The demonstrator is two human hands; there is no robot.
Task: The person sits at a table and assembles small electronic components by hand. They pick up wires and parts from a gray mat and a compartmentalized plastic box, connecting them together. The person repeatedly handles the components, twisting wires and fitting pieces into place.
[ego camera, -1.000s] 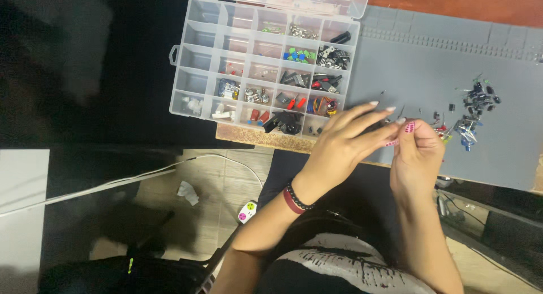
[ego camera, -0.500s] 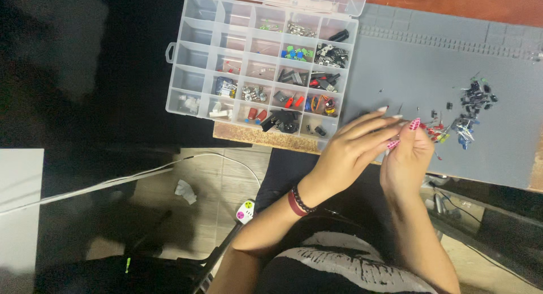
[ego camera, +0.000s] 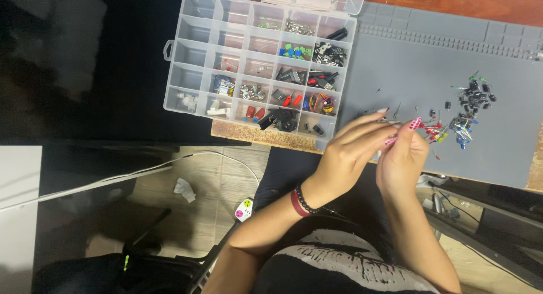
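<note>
My left hand point(ego camera: 350, 152) and my right hand point(ego camera: 403, 155) meet fingertip to fingertip over the near edge of a grey work mat point(ego camera: 407, 68). They pinch a tiny electronic part with thin wire leads between them; the part itself is too small to make out. A pile of small loose components point(ego camera: 461, 110), with red, yellow, blue and black pieces, lies on the mat just right of my fingers. A clear plastic compartment box point(ego camera: 260, 62) with sorted small parts stands open to the left of my hands.
A wooden table edge point(ego camera: 254, 134) runs below the box. White cables point(ego camera: 113, 175) cross the floor at the left, near a crumpled paper scrap point(ego camera: 184, 189). Dark bracelets point(ego camera: 300, 202) circle my left wrist.
Both hands have stayed together at the mat's near edge, the fingers shifting slightly around the small part. The view has drifted a little.
</note>
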